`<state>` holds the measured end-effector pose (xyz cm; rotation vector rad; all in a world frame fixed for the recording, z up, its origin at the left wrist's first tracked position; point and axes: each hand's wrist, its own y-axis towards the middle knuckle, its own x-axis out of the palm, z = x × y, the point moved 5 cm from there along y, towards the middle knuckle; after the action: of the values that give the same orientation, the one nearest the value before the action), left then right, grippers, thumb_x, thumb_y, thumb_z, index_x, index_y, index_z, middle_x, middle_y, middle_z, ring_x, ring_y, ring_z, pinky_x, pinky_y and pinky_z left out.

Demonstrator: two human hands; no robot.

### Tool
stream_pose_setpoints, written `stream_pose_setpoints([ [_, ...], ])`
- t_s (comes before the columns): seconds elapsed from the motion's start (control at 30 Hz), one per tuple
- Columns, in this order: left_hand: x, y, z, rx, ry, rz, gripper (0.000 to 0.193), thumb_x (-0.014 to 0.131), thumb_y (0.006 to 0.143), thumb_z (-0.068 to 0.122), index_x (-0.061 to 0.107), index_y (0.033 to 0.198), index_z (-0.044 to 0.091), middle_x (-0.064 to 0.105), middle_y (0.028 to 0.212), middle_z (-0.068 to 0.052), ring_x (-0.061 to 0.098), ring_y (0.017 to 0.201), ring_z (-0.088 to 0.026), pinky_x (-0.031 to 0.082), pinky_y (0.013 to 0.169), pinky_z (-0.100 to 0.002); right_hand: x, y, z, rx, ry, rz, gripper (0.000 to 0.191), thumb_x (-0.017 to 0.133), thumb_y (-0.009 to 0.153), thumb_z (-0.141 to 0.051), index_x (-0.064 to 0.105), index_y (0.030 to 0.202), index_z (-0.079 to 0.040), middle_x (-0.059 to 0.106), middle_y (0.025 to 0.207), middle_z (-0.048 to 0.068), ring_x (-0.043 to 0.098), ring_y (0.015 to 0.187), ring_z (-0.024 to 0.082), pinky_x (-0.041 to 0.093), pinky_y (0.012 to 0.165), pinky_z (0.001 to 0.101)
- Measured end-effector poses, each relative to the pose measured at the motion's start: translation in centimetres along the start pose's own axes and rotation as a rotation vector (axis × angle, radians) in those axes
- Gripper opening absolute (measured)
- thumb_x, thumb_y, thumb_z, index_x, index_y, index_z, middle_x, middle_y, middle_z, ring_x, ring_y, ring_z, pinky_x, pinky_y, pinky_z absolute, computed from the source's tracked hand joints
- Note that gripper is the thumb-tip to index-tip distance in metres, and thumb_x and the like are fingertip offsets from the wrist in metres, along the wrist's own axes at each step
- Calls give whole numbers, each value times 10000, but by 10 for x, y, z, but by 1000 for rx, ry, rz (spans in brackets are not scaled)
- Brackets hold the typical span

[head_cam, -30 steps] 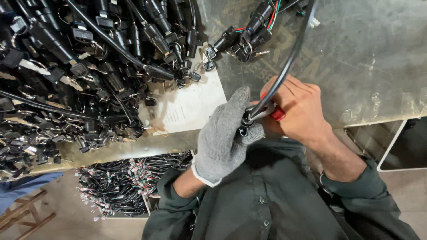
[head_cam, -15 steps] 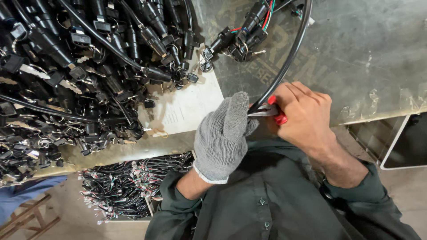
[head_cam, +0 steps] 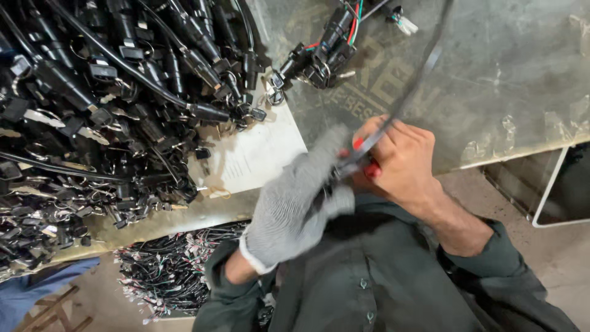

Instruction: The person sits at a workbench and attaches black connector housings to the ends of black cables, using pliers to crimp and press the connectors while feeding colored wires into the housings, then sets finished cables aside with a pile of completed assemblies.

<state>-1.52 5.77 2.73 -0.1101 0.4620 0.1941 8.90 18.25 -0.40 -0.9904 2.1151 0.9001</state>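
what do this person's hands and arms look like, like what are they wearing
The left hand wears a grey knitted glove with a white cuff edge at the wrist. The right hand is bare, with no glove. Both arms are in dark green shirt sleeves, pushed up so the right forearm shows. The shirt has small buttons down the front. No rings or watch are visible.

A workshop: black cable assemblies (head_cam: 104, 104) heaped on a metal-topped bench (head_cam: 504, 80).
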Motion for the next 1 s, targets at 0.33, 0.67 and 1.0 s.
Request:
stream_pose_setpoints([
  [0.33,10,-9,-14,-163,-624,-256,702,694,1033,204,367,1645,97,636,1077,-41,615,936,-142,562,924,-301,22,-3,28,-48,484,-294,386,887,760,-169,523,794,-45,551,751,89,584,728,300,462,644,408],
  [0.67,7,0,-31,-125,401,159,657,747,922,226,484,1500,61,654,1051,-150,647,806,-381,487,665,-486,30,-22,26,131,-64,-150,323,783,701,-207,596,907,-42,634,875,108,642,853,333,521,753,432],
  [1.0,-166,-15,-7,-189,929,892,678,760,926,205,481,1531,77,646,1205,-95,636,1076,-302,505,921,-437,-19,51,50,-246,-492,-41,448,785,888,-313,648,1257,-97,631,1178,74,581,1108,276,411,913,420],
])
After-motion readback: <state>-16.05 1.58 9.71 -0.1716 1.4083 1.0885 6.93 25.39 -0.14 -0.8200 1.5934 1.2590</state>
